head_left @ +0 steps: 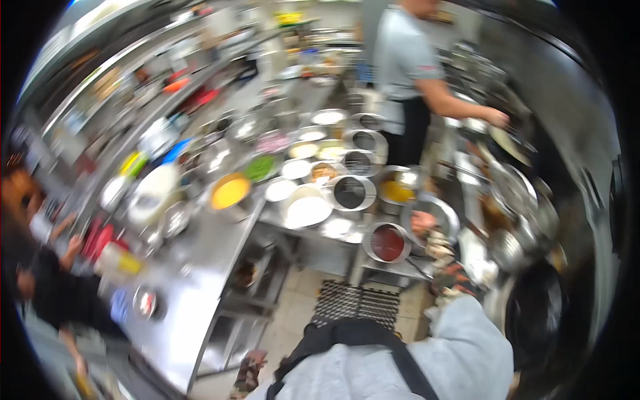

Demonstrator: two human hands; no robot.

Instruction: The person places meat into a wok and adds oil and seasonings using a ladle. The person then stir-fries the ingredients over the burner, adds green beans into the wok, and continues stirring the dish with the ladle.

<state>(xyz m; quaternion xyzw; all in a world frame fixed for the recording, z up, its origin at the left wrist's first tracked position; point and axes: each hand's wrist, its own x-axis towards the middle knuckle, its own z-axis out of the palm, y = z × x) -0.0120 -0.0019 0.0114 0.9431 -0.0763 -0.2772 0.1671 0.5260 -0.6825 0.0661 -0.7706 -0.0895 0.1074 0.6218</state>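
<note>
My right hand (422, 223) reaches forward over a wide metal bowl (448, 212) on the counter to my right. Motion blur smears its fingers, so whether it holds anything is unclear. Close to it stand a pot of dark red sauce (387, 243) and a pot with yellow liquid (397, 189). Low at my left side, a camouflage sleeve (248, 375) shows, with my left hand (258, 356) barely visible at its end. Its fingers cannot be made out, and it is nearest to the steel table's edge.
Several round containers (309, 208) of ingredients crowd the counter ahead. A steel table (193, 293) runs along my left, with an orange-yellow bowl (231, 192) on it. A co-worker (403, 73) stands ahead at the stove side; other people (60, 287) are across the table. A large dark wok (535, 303) is at right.
</note>
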